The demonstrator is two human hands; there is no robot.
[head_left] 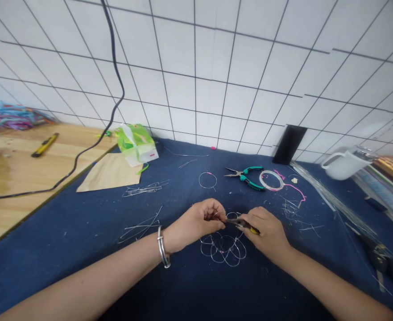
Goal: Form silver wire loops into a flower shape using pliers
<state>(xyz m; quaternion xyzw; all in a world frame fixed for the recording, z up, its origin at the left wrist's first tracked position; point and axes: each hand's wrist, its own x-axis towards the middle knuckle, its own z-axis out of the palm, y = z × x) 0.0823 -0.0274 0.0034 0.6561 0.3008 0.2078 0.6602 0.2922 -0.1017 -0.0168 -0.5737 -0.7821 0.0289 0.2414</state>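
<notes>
A wire ornament point(222, 257) of looped silver rings with small pink beads lies on the dark blue cloth between my hands. My left hand point(203, 219) pinches its upper part between thumb and fingers; the exact bit of wire is hidden. From the other side my right hand point(266, 229) grips dark pliers point(234, 221) with yellow on the handle. Their jaws reach the wire right at my left fingertips. Just beyond my hands rests a single wire ring point(208, 180) with a pink bead. Teal-handled long-nose pliers point(246, 176) lie farther back.
Loose wires point(146, 188) lie at left. A white roll point(271, 180), wire scraps point(293, 211) and a white mug point(346, 162) are at right. A green tissue pack point(137, 141) and black block point(289, 144) stand near the tiled wall. A yellow cutter point(45, 145) rests on the wooden board.
</notes>
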